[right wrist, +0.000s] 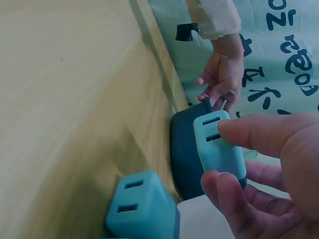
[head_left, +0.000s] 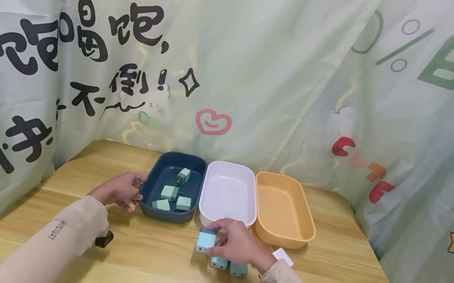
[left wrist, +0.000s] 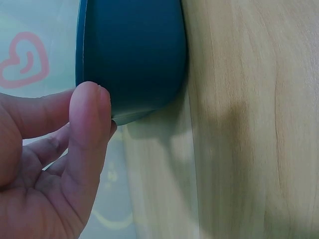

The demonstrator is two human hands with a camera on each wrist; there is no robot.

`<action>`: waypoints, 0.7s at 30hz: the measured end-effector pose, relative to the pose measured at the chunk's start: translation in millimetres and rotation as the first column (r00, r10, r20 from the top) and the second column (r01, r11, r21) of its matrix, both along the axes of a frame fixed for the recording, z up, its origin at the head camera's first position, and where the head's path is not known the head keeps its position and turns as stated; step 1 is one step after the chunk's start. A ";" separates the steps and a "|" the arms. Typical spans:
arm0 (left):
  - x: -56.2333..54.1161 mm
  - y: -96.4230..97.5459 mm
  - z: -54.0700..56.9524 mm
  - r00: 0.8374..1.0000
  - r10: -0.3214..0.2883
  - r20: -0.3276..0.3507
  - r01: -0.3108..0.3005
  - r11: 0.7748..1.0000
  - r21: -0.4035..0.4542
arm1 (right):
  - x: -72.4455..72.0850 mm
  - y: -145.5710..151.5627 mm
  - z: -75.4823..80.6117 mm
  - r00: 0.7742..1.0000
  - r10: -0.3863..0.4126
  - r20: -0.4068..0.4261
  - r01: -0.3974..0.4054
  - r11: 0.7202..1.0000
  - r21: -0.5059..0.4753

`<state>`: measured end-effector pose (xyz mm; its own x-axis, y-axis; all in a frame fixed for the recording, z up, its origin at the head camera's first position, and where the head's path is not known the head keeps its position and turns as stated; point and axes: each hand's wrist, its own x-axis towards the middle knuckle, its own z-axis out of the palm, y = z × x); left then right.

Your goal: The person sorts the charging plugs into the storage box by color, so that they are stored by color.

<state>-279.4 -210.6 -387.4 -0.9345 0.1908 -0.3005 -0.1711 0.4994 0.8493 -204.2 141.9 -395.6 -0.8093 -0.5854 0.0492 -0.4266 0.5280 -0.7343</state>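
My right hand (head_left: 237, 242) pinches a light-blue USB charger (head_left: 206, 240) between thumb and fingers, just in front of the white tray. Its two USB slots show in the right wrist view, where the charger (right wrist: 219, 142) is off the table. Two more teal chargers stand below that hand, one on the left (head_left: 218, 262) and one on the right (head_left: 238, 269). At the left side of the dark blue tray (head_left: 169, 216), my left hand (head_left: 121, 190) grips the rim, thumb outside, as the left wrist view shows. Several pale green chargers (head_left: 169, 193) lie in that tray.
The white tray (head_left: 233, 168) stands between the dark blue tray and an orange tray (head_left: 311, 226), all in a row. A white charger (head_left: 283, 257) with prongs lies near the right wrist, partly hidden. Printed curtains (head_left: 262, 69) surround the wooden table (head_left: 143, 255).
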 end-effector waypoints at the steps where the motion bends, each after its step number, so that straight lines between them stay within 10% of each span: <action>1: -0.7 0.1 0.3 1.000 -0.004 -0.004 0.004 1.000 -0.002 | -1.2 0.3 1.3 1.000 -0.006 -0.004 0.006 1.000 -0.001; 21: 2.2 2.2 3.8 1.000 -0.002 0.011 0.003 1.000 -0.018 | -32.6 -0.6 14.9 0.995 -0.083 -0.047 0.082 0.996 -0.033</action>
<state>-277.2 -208.4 -383.6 -0.9307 0.1875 -0.3141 -0.1791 0.5150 0.8383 -236.8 141.3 -380.7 -0.8510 -0.5142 0.1066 -0.4178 0.5400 -0.7306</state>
